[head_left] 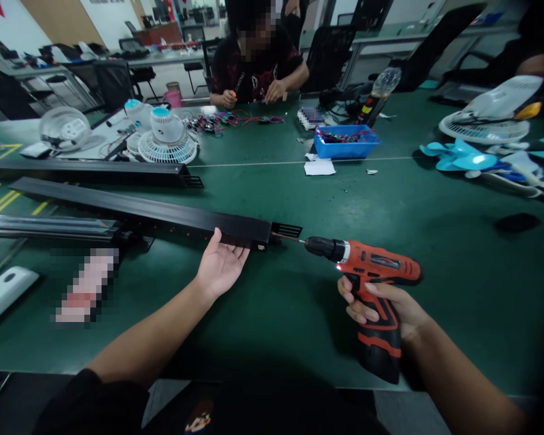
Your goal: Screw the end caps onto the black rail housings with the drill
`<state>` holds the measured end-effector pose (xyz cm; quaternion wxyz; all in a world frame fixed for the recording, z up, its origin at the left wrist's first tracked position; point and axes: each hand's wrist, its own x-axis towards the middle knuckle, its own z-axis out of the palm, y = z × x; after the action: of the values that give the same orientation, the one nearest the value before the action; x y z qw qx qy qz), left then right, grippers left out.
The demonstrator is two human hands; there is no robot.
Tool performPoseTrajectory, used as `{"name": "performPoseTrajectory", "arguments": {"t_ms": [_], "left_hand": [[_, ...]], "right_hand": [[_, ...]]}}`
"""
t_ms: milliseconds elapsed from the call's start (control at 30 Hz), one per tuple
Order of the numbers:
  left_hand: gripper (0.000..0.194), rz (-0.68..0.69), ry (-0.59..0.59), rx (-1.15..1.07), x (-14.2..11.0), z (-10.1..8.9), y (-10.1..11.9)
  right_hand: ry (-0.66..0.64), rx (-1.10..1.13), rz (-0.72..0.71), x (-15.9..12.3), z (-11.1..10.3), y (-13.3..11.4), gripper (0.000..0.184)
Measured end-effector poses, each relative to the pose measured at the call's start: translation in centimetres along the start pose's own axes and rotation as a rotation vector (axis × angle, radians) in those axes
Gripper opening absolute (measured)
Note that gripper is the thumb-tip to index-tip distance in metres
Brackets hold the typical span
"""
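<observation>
My right hand (385, 305) is wrapped round the grip of an orange and black cordless drill (376, 263), its small lamp lit. The drill's long bit points left, at the end of a long black rectangular housing (185, 217) with a slotted black tab (288, 229) sticking out. Whether the bit touches a screw there, I cannot tell. Under and against the near side of that end, my left hand (224, 266) holds the housing, palm up, thumb on the front face and fingers beneath.
Another black housing (95, 169) lies behind, and a glossy dark bar (49, 226) at the left. White fan parts (167, 136), a blue bin (347, 142) with wires and turquoise fan blades (462, 156) stand farther back. A person (258, 66) sits across the table (272, 326).
</observation>
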<state>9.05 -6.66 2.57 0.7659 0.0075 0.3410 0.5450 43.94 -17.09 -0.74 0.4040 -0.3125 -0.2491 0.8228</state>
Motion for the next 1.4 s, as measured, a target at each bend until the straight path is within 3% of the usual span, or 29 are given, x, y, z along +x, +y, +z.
{"name": "performPoseTrajectory", "arguments": {"t_ms": [667,1033,1400], "left_hand": [[0.038,-0.023,-0.088,0.021,0.7,-1.2,0.2],[0.037,-0.021,-0.041,0.016,0.3,-0.7,0.2],[0.038,-0.022,-0.07,0.023,0.5,-0.9,0.2]], "right_hand": [[-0.022,-0.006,-0.015,0.1,0.4,-0.1,0.026],[-0.009,0.001,0.0,0.1,0.4,-0.3,0.025],[-0.004,0.008,0.003,0.1,0.3,-0.2,0.026]]}}
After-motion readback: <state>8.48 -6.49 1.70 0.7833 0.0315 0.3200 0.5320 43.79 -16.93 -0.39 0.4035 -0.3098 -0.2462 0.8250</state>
